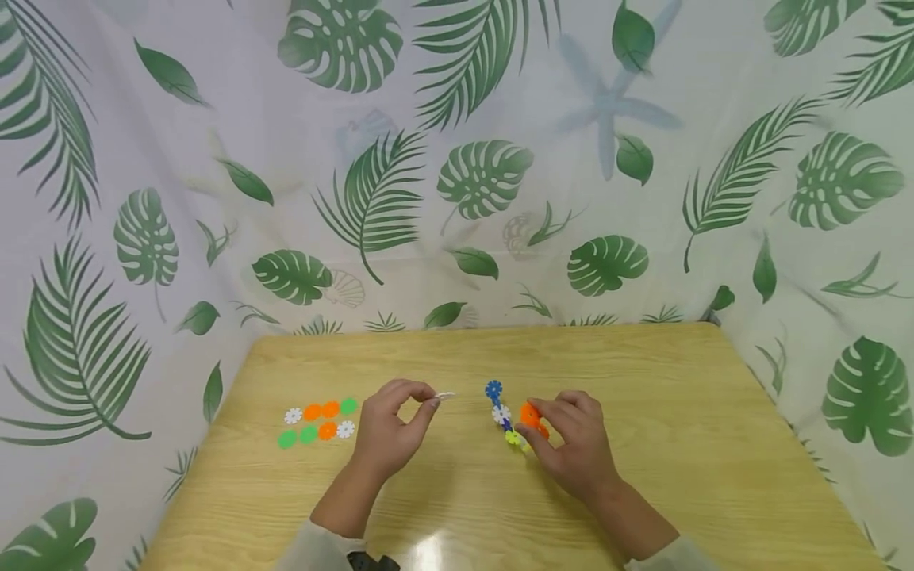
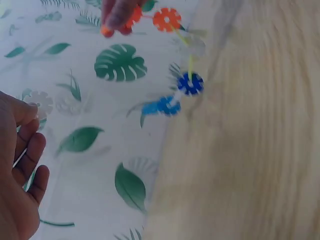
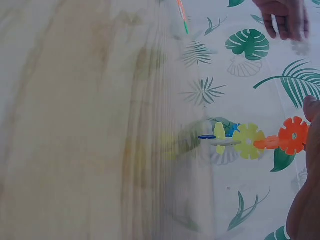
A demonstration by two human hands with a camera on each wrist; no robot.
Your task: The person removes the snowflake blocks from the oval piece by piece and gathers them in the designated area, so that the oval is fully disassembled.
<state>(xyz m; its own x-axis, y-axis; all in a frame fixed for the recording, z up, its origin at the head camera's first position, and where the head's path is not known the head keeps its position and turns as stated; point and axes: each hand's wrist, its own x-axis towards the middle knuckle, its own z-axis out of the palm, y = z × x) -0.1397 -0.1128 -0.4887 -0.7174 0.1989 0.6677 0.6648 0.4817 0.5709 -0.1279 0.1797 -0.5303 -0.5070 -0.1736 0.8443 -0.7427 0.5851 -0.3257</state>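
Between the thumb and forefinger of my left hand [image 1: 393,424] is a white notched disc [image 2: 40,104], seen edge-on in the head view. My right hand [image 1: 574,440] pinches the orange end of a chain of interlocked snowflake discs [image 3: 248,141]. From that orange end the chain runs through yellow, white and dark blue pieces to a blue disc [image 1: 493,388] at its far end. The left hand and its white disc are apart from the chain, to its left. Part of the chain near the right fingertips is hidden by them.
On the left of the wooden table [image 1: 678,396] lie two short rows of loose discs, among them a green disc [image 1: 287,439], an orange disc [image 1: 327,431] and a white disc [image 1: 293,415]. A leaf-patterned cloth [image 1: 428,293] stands behind and beside the table.
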